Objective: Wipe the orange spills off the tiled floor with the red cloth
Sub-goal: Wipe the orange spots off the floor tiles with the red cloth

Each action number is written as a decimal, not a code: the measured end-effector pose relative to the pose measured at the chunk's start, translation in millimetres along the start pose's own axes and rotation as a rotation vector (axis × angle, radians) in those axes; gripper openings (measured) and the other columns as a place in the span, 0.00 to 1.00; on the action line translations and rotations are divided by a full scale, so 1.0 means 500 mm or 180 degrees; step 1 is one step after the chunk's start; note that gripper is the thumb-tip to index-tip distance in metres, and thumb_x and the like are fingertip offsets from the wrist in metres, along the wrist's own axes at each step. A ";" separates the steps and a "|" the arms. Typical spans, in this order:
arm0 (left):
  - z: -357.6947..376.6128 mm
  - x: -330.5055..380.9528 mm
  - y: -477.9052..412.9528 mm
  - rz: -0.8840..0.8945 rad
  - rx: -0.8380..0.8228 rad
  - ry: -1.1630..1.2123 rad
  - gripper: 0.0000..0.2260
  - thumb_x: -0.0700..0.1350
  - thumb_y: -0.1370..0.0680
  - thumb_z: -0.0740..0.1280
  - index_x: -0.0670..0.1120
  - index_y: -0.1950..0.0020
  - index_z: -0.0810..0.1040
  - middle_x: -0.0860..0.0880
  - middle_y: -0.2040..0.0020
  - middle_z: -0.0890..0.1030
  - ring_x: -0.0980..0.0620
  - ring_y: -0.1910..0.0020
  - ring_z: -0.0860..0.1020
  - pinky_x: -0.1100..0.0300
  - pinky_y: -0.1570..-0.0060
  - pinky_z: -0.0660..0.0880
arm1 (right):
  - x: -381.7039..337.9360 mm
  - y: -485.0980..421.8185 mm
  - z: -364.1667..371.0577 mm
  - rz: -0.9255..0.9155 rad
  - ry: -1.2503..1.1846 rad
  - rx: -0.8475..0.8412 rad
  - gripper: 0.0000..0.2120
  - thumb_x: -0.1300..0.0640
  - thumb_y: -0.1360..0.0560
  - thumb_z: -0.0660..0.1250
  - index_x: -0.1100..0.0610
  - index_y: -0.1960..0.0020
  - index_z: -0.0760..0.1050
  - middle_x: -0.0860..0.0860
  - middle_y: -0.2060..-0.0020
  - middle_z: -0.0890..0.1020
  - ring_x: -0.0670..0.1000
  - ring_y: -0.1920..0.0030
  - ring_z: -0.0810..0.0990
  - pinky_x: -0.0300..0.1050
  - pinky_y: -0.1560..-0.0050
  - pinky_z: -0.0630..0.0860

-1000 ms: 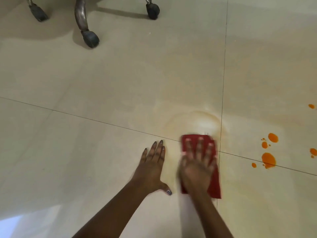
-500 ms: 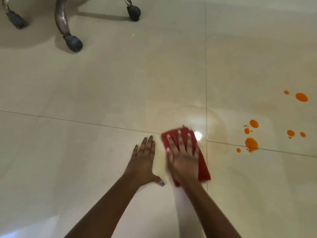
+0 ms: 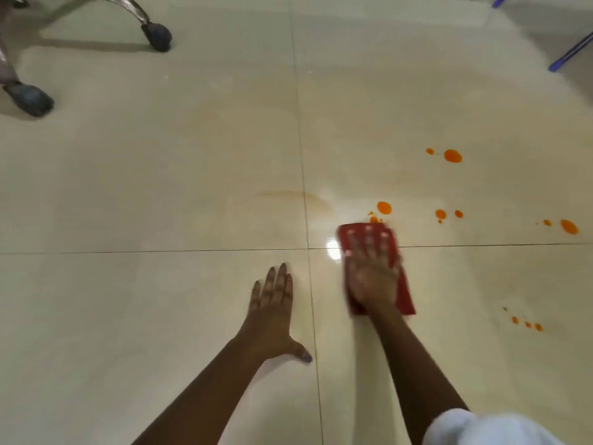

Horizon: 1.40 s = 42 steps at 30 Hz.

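Beside orange spills (image 3: 384, 207), right hand (image 3: 372, 277) presses red cloth (image 3: 403, 297) flat.

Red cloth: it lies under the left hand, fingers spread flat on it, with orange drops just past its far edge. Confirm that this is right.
One thing is wrong: the head view shows the right hand pressing on the red cloth, while the left hand rests bare on the tiled floor. The rest stands: fingers spread flat, orange drops just past its far edge.
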<state>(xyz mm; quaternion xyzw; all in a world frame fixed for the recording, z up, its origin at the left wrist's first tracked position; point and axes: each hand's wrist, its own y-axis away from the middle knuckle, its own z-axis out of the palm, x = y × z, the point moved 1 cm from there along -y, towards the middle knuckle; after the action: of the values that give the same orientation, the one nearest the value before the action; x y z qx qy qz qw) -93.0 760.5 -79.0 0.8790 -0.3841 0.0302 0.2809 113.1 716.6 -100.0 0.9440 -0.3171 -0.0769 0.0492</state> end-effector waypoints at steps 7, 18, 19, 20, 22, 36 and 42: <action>0.000 0.020 -0.016 -0.0238 -0.0224 -0.0172 0.66 0.69 0.41 0.72 0.39 0.30 0.27 0.42 0.30 0.24 0.42 0.31 0.25 0.43 0.32 0.32 | -0.075 0.153 0.031 0.0122 -0.0377 0.0279 0.25 0.46 0.22 0.48 0.44 0.26 0.51 0.50 0.26 0.54 0.58 0.25 0.50 0.64 0.32 0.52; -0.006 0.021 -0.015 -0.0279 -0.0250 -0.0251 0.65 0.70 0.41 0.71 0.39 0.33 0.26 0.43 0.33 0.22 0.45 0.32 0.25 0.43 0.30 0.35 | 0.019 0.174 0.016 0.0957 -0.0507 0.0401 0.25 0.48 0.22 0.50 0.45 0.25 0.54 0.53 0.25 0.55 0.60 0.25 0.51 0.67 0.33 0.55; -0.008 0.020 -0.014 -0.0266 -0.0250 -0.0274 0.65 0.70 0.41 0.71 0.39 0.31 0.27 0.43 0.33 0.23 0.44 0.31 0.26 0.43 0.30 0.35 | -0.026 0.184 0.025 0.0523 -0.0449 0.0361 0.25 0.47 0.22 0.49 0.44 0.26 0.54 0.52 0.26 0.56 0.60 0.26 0.52 0.66 0.33 0.55; -0.011 0.019 -0.013 -0.0244 -0.0235 -0.0288 0.65 0.70 0.41 0.70 0.39 0.29 0.29 0.44 0.33 0.23 0.44 0.30 0.27 0.44 0.30 0.35 | -0.057 0.172 0.031 0.0016 -0.0315 0.0277 0.24 0.46 0.22 0.46 0.43 0.26 0.49 0.51 0.25 0.52 0.60 0.26 0.48 0.65 0.31 0.51; -0.015 0.015 -0.003 -0.0185 -0.0197 -0.0356 0.64 0.72 0.40 0.69 0.39 0.28 0.30 0.44 0.32 0.24 0.44 0.28 0.29 0.46 0.29 0.37 | -0.046 0.118 0.022 -0.0595 -0.0171 -0.0029 0.23 0.45 0.21 0.41 0.40 0.27 0.40 0.47 0.26 0.42 0.57 0.26 0.38 0.62 0.28 0.43; 0.030 0.088 0.041 0.0513 -0.0138 -0.0188 0.57 0.67 0.34 0.68 0.42 0.26 0.33 0.48 0.31 0.26 0.49 0.28 0.30 0.49 0.27 0.38 | 0.111 0.213 0.016 0.0281 -0.0210 0.0101 0.24 0.44 0.21 0.41 0.40 0.27 0.41 0.48 0.24 0.47 0.55 0.25 0.41 0.61 0.28 0.47; 0.067 0.209 0.032 0.0958 -0.0311 -0.0534 0.57 0.70 0.35 0.65 0.43 0.26 0.33 0.47 0.28 0.28 0.52 0.31 0.27 0.46 0.30 0.33 | 0.154 0.446 0.036 0.1369 -0.0618 0.0414 0.25 0.47 0.25 0.52 0.47 0.28 0.62 0.54 0.28 0.64 0.60 0.28 0.59 0.67 0.36 0.60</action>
<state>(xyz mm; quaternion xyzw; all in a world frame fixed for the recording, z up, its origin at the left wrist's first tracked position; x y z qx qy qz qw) -36.0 665.6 -71.3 0.7963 -0.5344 -0.0202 0.2826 38.6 491.9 -94.9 0.8441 -0.5183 -0.1344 -0.0272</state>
